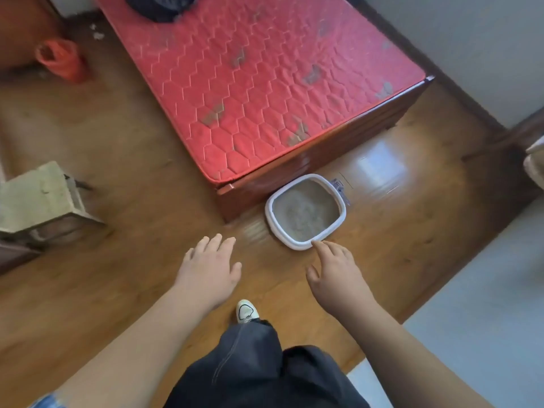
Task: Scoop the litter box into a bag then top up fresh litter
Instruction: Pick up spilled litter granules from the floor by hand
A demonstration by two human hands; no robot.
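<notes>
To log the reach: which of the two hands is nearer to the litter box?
The right hand: its forefinger reaches towards the near rim of the litter box; the left hand is spread over the floor, off to the side.

Behind the litter box [268, 212], a grey scoop [338, 186] mostly hidden; dark bundle [160, 7] cut by top edge.

Head camera looks steeply down toward litter box [269, 209].
</notes>
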